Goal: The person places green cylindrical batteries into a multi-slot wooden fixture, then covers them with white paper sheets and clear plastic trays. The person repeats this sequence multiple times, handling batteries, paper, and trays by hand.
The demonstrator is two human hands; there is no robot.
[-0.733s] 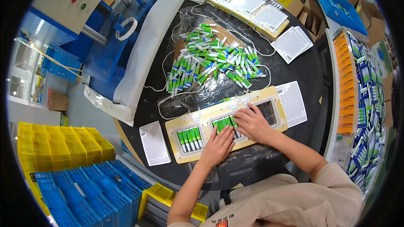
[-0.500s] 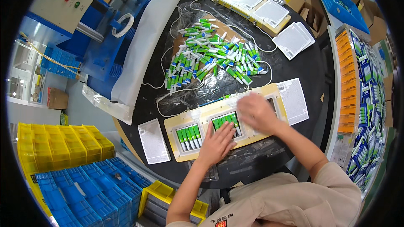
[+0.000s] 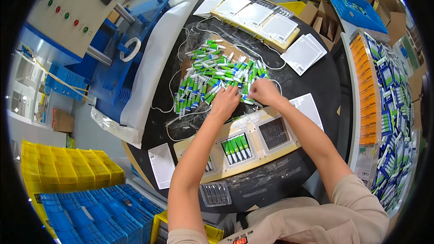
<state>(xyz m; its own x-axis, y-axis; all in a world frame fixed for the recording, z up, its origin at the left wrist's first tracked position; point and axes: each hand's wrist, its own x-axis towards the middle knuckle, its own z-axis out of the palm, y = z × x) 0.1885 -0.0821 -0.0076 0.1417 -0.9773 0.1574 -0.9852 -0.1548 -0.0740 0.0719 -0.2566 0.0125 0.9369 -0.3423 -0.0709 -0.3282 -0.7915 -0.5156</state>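
A heap of small green, white and blue tubes (image 3: pixel 208 70) lies on brown cardboard and clear film. My left hand (image 3: pixel 226 102) rests at the heap's near edge, fingers apart and touching tubes. Beside it on the right, my right hand (image 3: pixel 265 92) is closed at the heap's edge; what its curled fingers hold is hidden. Under my forearms lies a pale yellow fixture (image 3: pixel 248 167) with three framed recesses. In its middle recess several green-and-white tubes (image 3: pixel 236 148) stand in a row. The right recess (image 3: pixel 274 133) shows a dark ribbed bottom. My left forearm mostly covers the left recess.
White cards (image 3: pixel 161 165) lie left of the fixture, with more at its right. A second fixture (image 3: pixel 257 25) bearing cards stands at the far side. A clear blister tray (image 3: pixel 215 194) lies near me. Blue machinery (image 3: pixel 108 72) stands left; packed goods (image 3: pixel 391 126) fill a right-hand shelf.
Both hands have moved away from the fixture to the near edge of the tube heap. The middle row of tubes is uncovered, and the left recess is now mostly behind my forearm.
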